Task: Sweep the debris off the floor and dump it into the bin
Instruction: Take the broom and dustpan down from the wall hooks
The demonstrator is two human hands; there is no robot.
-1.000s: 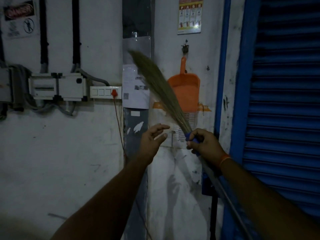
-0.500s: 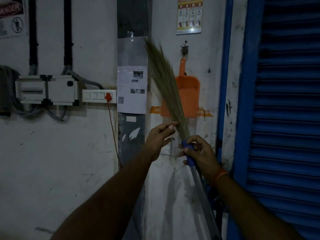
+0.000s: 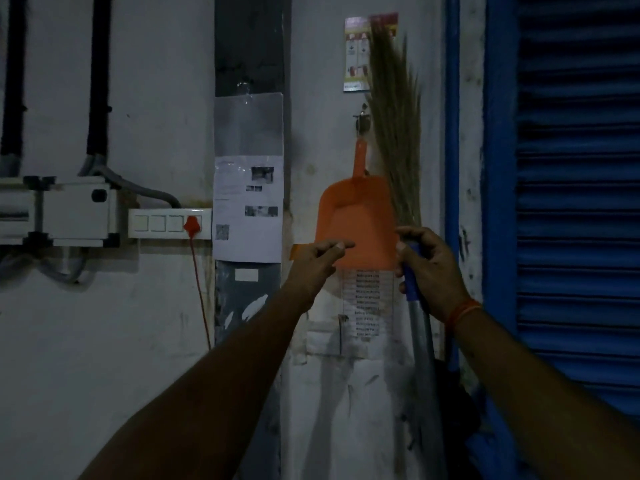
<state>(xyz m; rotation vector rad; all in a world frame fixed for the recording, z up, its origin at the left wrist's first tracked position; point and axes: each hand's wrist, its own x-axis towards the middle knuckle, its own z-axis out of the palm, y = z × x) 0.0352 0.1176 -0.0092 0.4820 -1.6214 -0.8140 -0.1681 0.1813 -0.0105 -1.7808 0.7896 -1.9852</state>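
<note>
Dim whitewashed wall (image 3: 104, 341), blue shutter (image 3: 571, 202) at right. Against it hangs an orange dustpan (image 3: 356, 223). Right hand (image 3: 433, 268) grasps the grass broom (image 3: 398, 140) at its blue collar, bristles upright. Left hand (image 3: 318, 261), fingers relaxed and holding nothing, reaches at the dustpan's lower left edge.

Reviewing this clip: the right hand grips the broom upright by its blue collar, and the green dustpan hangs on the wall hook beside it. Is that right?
Not quite. The head view shows the dustpan is orange, not green. The rest holds: the right hand grips the broom upright by its blue collar, and the dustpan hangs on the wall hook beside it.
</note>
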